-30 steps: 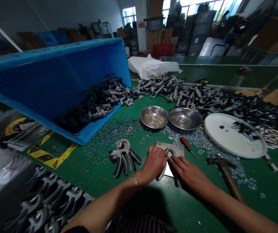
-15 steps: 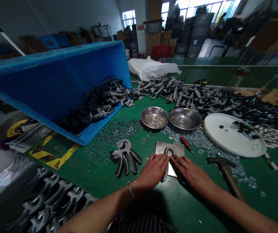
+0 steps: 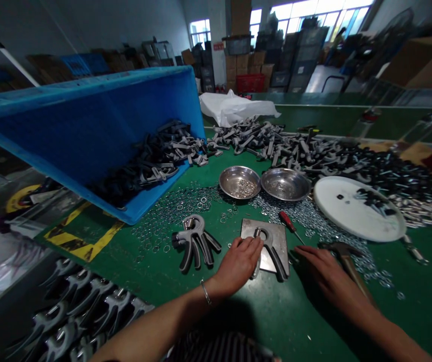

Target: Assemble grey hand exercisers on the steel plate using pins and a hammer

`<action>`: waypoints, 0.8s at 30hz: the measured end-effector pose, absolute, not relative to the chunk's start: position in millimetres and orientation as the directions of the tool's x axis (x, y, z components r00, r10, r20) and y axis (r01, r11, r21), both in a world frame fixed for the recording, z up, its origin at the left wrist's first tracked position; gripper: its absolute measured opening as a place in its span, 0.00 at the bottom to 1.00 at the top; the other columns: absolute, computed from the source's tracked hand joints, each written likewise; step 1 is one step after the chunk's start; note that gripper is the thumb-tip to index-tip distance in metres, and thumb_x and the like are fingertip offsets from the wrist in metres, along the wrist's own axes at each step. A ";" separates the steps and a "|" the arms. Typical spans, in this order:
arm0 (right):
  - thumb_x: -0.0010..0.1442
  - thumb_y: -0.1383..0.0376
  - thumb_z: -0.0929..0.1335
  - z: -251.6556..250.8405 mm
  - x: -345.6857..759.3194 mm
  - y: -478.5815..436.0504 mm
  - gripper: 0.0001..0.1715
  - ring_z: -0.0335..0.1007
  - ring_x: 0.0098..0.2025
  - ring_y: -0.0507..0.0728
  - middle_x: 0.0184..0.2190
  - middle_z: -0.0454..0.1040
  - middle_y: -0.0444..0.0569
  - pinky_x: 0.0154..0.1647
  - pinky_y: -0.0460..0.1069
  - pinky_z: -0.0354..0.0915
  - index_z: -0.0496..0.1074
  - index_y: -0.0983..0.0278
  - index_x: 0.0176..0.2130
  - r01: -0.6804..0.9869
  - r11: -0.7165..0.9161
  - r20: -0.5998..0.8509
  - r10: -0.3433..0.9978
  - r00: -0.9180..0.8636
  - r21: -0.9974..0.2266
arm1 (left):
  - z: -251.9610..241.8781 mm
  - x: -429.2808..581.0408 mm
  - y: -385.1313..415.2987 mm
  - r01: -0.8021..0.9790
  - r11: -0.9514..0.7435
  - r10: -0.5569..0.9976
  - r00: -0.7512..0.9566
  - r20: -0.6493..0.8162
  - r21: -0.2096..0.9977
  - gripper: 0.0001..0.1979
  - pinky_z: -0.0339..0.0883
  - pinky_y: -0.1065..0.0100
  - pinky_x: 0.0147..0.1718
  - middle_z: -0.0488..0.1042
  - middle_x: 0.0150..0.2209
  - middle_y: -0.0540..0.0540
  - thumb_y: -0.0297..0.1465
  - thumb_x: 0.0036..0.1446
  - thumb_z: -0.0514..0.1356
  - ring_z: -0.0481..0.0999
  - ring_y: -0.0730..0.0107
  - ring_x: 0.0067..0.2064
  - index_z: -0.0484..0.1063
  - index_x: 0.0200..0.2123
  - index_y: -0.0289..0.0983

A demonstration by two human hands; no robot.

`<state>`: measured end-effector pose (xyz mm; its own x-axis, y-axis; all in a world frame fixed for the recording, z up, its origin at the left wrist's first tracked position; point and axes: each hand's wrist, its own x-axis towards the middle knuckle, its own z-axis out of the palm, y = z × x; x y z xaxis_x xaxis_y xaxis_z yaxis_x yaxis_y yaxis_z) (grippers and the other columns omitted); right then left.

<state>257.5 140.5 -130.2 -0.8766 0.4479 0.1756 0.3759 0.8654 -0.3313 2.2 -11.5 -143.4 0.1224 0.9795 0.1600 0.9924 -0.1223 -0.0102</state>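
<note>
The left hand [image 3: 240, 264] seems to curl its fingers over a grey metal hand gripper [image 3: 277, 257] on a square steel plate [image 3: 249, 230] — the right hand [image 3: 327, 271] lies open, near a wooden-handled hammer [image 3: 357, 276].

A blue plastic bin [image 3: 87, 118] sits tilted on the green workbench [image 3: 306, 322]. Two steel bowls [image 3: 231, 176] stand side by side among scattered steel washers [image 3: 174, 216] (hundreds of them), near a round white board [image 3: 336, 211]. A red-handled screwdriver [image 3: 286, 220] and a wooden-handled hammer [image 3: 351, 266] lie on the bench. Farther back are a crumpled white plastic sheet [image 3: 233, 109], cardboard cartons [image 3: 240, 63] and a red crate [image 3: 250, 83].
</note>
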 end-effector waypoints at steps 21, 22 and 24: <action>0.62 0.46 0.62 -81.3 310.5 102.2 0.26 0.78 0.42 0.64 0.42 0.80 0.54 0.38 0.50 0.73 0.70 0.60 0.49 0.695 0.258 -0.294 0.769 -0.568 -0.671 | -61.8 -54.3 -17.4 0.860 0.086 0.927 -0.254 0.276 0.503 0.08 0.63 0.58 0.50 0.77 0.44 0.46 0.26 0.66 0.55 0.73 0.62 0.47 0.73 0.45 0.38; 0.64 0.46 0.61 -78.4 298.3 96.6 0.24 0.78 0.39 0.63 0.39 0.81 0.53 0.37 0.50 0.72 0.71 0.60 0.47 0.679 0.287 -0.318 0.718 -0.619 -0.675 | -58.9 -60.6 -18.0 0.862 0.087 0.930 -0.249 0.269 0.499 0.08 0.63 0.58 0.50 0.77 0.43 0.46 0.27 0.66 0.55 0.73 0.62 0.47 0.74 0.44 0.38; 0.67 0.48 0.58 -74.9 272.8 90.3 0.22 0.77 0.34 0.60 0.34 0.80 0.51 0.36 0.49 0.70 0.71 0.59 0.42 0.659 0.354 -0.314 0.668 -0.675 -0.664 | -57.6 -70.6 -17.7 0.868 0.092 0.936 -0.243 0.256 0.488 0.08 0.64 0.59 0.50 0.77 0.43 0.46 0.28 0.66 0.55 0.74 0.63 0.47 0.74 0.45 0.38</action>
